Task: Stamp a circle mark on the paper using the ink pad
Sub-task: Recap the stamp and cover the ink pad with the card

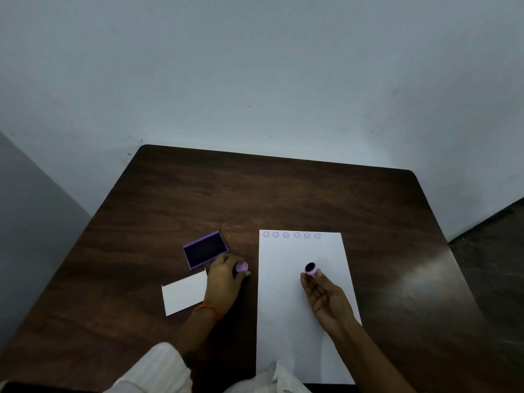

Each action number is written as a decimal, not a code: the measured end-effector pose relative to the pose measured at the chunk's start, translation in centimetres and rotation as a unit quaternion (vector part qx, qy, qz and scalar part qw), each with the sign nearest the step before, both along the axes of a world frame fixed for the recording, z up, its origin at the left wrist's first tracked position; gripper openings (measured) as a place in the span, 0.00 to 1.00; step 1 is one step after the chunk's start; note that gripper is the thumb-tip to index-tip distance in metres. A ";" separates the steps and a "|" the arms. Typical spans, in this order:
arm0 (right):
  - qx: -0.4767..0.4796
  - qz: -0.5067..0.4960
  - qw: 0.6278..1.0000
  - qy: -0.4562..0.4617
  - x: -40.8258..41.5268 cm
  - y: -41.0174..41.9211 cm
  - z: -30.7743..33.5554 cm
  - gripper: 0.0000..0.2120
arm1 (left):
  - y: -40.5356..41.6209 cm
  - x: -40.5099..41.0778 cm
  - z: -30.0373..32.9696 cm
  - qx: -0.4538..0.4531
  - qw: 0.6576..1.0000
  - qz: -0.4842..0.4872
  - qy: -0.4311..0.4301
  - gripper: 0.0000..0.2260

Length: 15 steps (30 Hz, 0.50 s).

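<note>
White cloth (158, 370), loose and pale, fills the bottom edge closest to the camera, covering the left forearm and bunching at the foot of the paper (297, 321). That paper is a tall white sheet lying flat on the dark wooden table (283, 194), its long side running away from the person. Along its far edge sits a row of six faint purple circle marks (291, 235), evenly spaced from the left corner toward the right.

Over the middle of the sheet, the right hand (326, 299) is turned palm-up, fingers together, pinching a small pink stamp (311, 269) at the fingertips. The stamp's dark inked face is tilted up toward the far wall, lifted off the paper rather than pressed to it.

Just left of the sheet, the left hand (224, 282) rests knuckles-up on the table, closed around a small round pink cap (242, 266) that shows at its thumb side. An orange thread band (208, 310) circles that wrist.

Touching the far side of the left hand is the ink pad (205, 250), a purple rectangular tray lying open with its dark pad facing up, set at a slant. Nearer the person, just beside the left hand, a small white card (184, 295) lies flat on the wood. A pale wall (255, 66) rises beyond the table.
</note>
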State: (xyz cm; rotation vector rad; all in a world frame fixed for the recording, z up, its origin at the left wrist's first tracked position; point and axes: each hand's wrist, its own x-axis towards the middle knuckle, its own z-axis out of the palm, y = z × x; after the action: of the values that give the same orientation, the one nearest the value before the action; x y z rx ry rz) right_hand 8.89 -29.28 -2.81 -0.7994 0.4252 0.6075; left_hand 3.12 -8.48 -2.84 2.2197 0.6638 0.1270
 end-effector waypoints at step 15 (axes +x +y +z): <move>-0.420 0.184 0.768 -0.448 -1.9 7.3 6.4 0.07 | -1.9 -2.0 4.7 -0.070 0.994 0.009 -0.080 0.10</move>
State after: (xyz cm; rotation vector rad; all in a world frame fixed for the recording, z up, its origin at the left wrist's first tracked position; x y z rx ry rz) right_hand 6.97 -22.00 3.63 -1.9482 -0.4203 0.2950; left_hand 1.09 -10.36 1.88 2.0445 0.5861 0.2564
